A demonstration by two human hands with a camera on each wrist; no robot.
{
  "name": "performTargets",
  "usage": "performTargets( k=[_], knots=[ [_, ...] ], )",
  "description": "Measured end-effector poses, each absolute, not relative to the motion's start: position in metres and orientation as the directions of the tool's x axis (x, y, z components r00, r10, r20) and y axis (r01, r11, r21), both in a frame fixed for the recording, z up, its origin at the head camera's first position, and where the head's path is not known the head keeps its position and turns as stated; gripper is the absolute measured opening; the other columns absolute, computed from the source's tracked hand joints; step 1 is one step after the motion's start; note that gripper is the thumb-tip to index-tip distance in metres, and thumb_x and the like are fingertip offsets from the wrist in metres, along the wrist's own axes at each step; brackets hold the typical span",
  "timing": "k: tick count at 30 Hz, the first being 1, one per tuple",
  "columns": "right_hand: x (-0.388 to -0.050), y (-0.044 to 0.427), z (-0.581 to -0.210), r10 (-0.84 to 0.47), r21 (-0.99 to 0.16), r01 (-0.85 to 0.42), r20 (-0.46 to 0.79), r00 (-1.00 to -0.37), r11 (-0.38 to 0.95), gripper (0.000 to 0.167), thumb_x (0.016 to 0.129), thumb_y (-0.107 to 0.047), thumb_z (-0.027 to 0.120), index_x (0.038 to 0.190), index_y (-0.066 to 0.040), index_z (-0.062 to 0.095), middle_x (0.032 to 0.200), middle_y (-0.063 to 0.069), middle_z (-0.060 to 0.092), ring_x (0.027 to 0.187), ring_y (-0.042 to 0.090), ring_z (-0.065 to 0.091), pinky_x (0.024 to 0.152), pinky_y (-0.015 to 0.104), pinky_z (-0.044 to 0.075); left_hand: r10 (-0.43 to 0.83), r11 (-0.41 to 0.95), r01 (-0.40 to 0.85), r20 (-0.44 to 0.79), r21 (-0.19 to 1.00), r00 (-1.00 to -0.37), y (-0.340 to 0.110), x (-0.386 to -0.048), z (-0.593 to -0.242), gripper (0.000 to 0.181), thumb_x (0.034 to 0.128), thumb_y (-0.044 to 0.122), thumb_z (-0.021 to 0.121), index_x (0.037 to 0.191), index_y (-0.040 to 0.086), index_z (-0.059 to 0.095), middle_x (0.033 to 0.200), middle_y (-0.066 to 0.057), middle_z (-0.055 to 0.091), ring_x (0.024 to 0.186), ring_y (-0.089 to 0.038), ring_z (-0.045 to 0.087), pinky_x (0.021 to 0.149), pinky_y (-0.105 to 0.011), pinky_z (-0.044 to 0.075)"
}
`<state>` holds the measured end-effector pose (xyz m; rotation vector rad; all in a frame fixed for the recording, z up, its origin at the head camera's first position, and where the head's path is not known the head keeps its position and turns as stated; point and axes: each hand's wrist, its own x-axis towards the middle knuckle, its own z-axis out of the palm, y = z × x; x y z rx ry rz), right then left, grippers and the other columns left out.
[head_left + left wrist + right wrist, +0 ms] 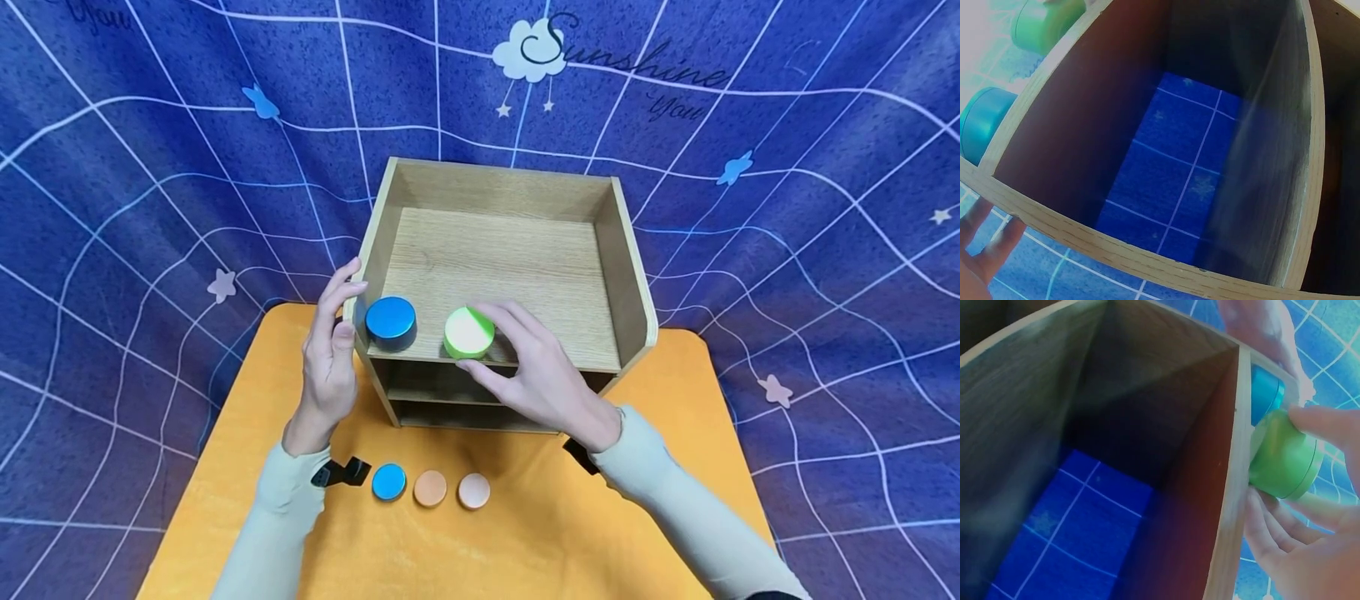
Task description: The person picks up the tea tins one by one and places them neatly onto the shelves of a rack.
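My right hand grips a green round tin between thumb and fingers at the front edge of the shelf's top. In the right wrist view the green tin is against the board's edge, fingers curled about it. To its left, a blue round tin stands on the same top board. My left hand is at the shelf's left side panel, its fingers straight; in the left wrist view its fingertips are at the wooden edge. The wooden shelf has raised sides and back, with compartments below.
On the orange cloth in front of the shelf lie a small blue round tin, an orange one and a pale pink one in a row. A blue grid-patterned curtain surrounds the table at the back and sides.
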<state>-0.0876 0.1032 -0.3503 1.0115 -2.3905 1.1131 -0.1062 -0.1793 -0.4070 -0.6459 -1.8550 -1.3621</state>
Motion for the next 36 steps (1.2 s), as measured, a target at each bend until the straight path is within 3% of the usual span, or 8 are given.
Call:
performTargets(
  k=[17, 30, 36],
  knots=[
    [-0.103, 0.087, -0.355, -0.51, -0.56, -0.691, 0.472, -0.719, 0.457, 0.061, 0.093, -0.022, 0.084, 0.147, -0.006, 0.061, 0.135, 0.006, 0.066, 0.118, 0.018, 0.062, 0.099, 0.036, 0.056, -0.02, 0.318, 0.745, 0.79, 0.586, -0.613, -0.181, -0.105, -0.408, 0.057, 0.1164, 0.04, 0.039, 0.141, -0.008, 0.056, 0.162, -0.018, 0.049, 0.152, -0.038, 0.044, 0.129, -0.049, 0.03],
    [-0.11, 0.078, -0.355, -0.529, -0.56, -0.703, 0.473, -0.705, 0.438, 0.061, 0.094, -0.024, 0.082, 0.148, -0.004, 0.06, 0.134, 0.006, 0.065, 0.107, 0.016, 0.059, 0.087, 0.03, 0.054, -0.028, 0.335, 0.737, 0.788, 0.588, -0.616, -0.181, -0.105, -0.408, 0.06, 0.1162, 0.044, 0.037, 0.14, -0.008, 0.056, 0.161, -0.021, 0.049, 0.153, -0.036, 0.044, 0.129, -0.047, 0.03],
    [-0.112, 0.076, -0.355, -0.535, -0.57, -0.693, 0.452, -0.713, 0.441, 0.063, 0.095, -0.025, 0.082, 0.15, -0.006, 0.059, 0.136, 0.005, 0.064, 0.113, 0.015, 0.059, 0.093, 0.031, 0.055, -0.014, 0.325, 0.745, 0.791, 0.582, -0.612, -0.181, -0.105, -0.407, 0.063, 0.1158, 0.047, 0.038, 0.141, -0.008, 0.056, 0.162, -0.02, 0.049, 0.152, -0.038, 0.044, 0.129, -0.05, 0.03]
  ],
)
